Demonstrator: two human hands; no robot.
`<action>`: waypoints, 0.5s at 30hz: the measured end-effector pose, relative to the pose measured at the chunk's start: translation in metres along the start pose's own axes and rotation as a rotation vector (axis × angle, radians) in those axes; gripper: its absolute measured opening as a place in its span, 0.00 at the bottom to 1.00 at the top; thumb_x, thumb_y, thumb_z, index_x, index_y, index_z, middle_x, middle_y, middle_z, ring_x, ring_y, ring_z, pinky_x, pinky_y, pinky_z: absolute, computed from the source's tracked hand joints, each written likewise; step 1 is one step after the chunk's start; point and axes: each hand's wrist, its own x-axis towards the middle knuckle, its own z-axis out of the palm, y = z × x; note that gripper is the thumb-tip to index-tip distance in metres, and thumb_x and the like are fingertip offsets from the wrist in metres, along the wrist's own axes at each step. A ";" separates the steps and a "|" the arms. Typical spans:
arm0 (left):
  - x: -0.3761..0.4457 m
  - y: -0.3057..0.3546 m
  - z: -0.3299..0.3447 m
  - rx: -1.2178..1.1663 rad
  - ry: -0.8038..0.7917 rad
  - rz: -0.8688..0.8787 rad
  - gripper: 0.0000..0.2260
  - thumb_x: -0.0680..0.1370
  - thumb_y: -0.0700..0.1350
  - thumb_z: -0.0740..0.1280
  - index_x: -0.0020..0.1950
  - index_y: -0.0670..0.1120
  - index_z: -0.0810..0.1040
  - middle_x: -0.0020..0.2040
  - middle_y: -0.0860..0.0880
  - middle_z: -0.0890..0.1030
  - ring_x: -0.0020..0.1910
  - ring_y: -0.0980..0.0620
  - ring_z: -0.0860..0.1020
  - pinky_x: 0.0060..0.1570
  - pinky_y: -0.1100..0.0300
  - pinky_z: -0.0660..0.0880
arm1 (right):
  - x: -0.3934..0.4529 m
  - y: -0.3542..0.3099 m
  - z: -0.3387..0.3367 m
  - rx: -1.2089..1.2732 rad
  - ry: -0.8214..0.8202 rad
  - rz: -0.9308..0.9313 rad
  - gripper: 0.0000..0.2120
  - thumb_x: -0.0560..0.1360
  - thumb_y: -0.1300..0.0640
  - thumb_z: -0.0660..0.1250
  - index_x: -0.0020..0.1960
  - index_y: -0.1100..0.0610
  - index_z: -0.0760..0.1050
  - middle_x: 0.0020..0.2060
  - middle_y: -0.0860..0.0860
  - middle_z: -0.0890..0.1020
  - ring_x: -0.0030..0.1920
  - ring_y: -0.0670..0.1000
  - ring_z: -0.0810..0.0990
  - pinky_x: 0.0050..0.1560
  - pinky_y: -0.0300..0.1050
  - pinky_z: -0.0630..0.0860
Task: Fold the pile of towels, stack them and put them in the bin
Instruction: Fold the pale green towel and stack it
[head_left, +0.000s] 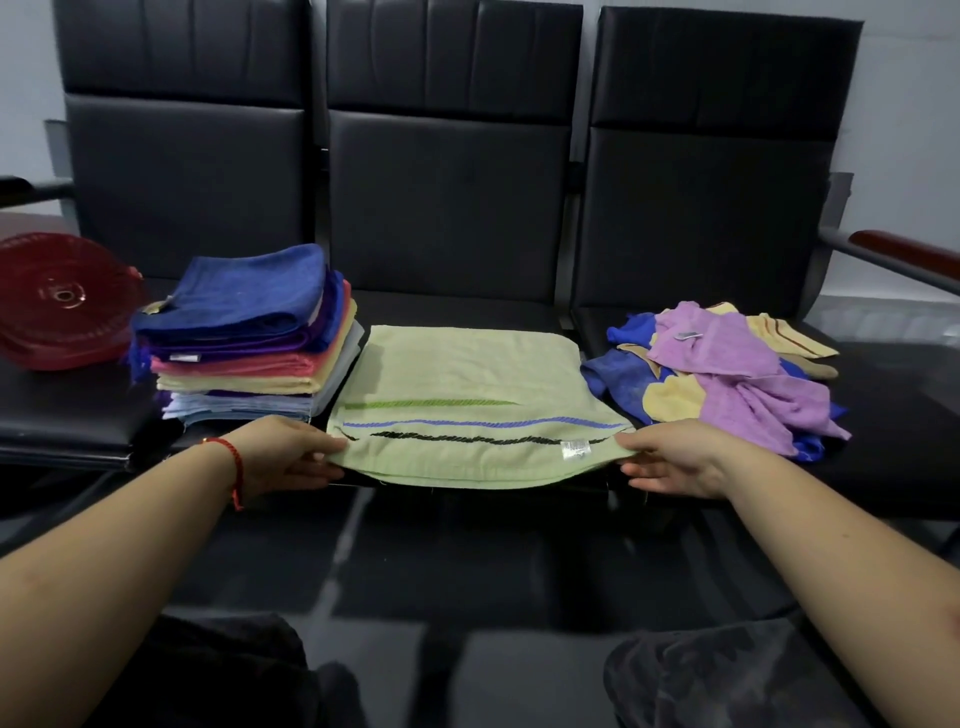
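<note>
At the left end of the bench (62, 431), a red perforated plastic bin (62, 301) is seen lying tipped on its side. Just beside it, on the left seat, a stack of folded towels (249, 338) is set, with a dark blue one on top and purple, pink, yellow and pale blue ones beneath. The left hand (283, 454), with a red string bracelet (231, 467) on its wrist, is pinched on the near left corner of a pale green towel (462, 374). This towel is spread folded on the middle seat, its near edge overhanging the front edge of the bench; green, blue and black stripes and a small white label are shown near that edge. The near right corner is pinched by the right hand (675, 460). On the right seat, a loose pile of unfolded towels (727, 374) in lilac, yellow and blue is heaped.
</note>
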 end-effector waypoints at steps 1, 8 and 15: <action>-0.003 0.003 -0.002 -0.025 -0.010 0.014 0.05 0.76 0.37 0.67 0.51 0.37 0.78 0.41 0.42 0.82 0.32 0.52 0.83 0.31 0.61 0.80 | -0.001 -0.001 0.000 0.030 -0.001 -0.030 0.02 0.77 0.61 0.66 0.47 0.60 0.75 0.38 0.54 0.78 0.36 0.48 0.76 0.40 0.43 0.80; -0.027 0.035 -0.013 -0.370 -0.068 0.251 0.05 0.78 0.35 0.61 0.49 0.39 0.76 0.39 0.44 0.83 0.32 0.54 0.83 0.33 0.64 0.80 | -0.024 -0.027 -0.009 0.478 -0.121 -0.325 0.05 0.71 0.61 0.71 0.46 0.60 0.78 0.36 0.53 0.77 0.34 0.47 0.76 0.36 0.44 0.82; -0.060 0.077 -0.011 -0.690 -0.081 0.590 0.07 0.81 0.42 0.57 0.48 0.49 0.75 0.37 0.55 0.83 0.34 0.63 0.81 0.30 0.73 0.74 | -0.058 -0.064 -0.010 0.883 -0.400 -0.635 0.04 0.63 0.56 0.70 0.33 0.56 0.82 0.29 0.47 0.77 0.28 0.42 0.75 0.41 0.45 0.82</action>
